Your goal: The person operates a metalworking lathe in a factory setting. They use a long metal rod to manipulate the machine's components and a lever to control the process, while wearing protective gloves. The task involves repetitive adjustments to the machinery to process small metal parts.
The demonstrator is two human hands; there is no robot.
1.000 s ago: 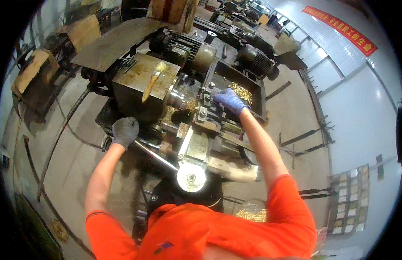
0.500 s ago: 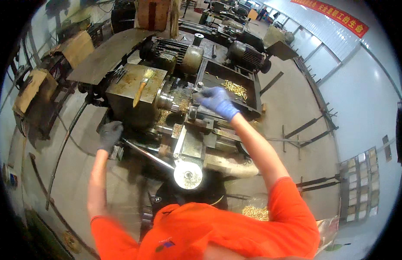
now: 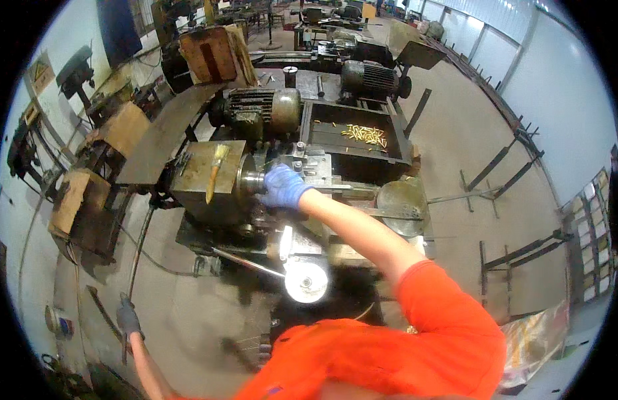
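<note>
My left hand point(image 3: 127, 319), in a dark grey glove, is closed round a long dark rod point(image 3: 141, 257) that slopes down from the left end of the lathe. My right hand point(image 3: 282, 187), in a blue glove, is at the front of the lathe's chuck point(image 3: 251, 181). Its fingers curl in toward the chuck, and whatever they hold is hidden. A brush point(image 3: 217, 172) with a yellow wooden handle lies on the metal headstock point(image 3: 189, 175) left of the chuck. Below my right forearm is a round pale handwheel point(image 3: 306, 281) with a metal bar running left from it.
Behind my right hand, a dark tray point(image 3: 332, 138) holds small brass-coloured pieces point(image 3: 367, 135). An electric motor point(image 3: 263, 110) sits behind the headstock, another point(image 3: 369, 79) farther right. Metal stands point(image 3: 509, 175) are on the right floor; cardboard-topped frames point(image 3: 82, 200) stand left.
My left hand has moved down and left, from beside the headstock to the long rod. My right hand has moved left from the tool post to the chuck. The view has shifted.
</note>
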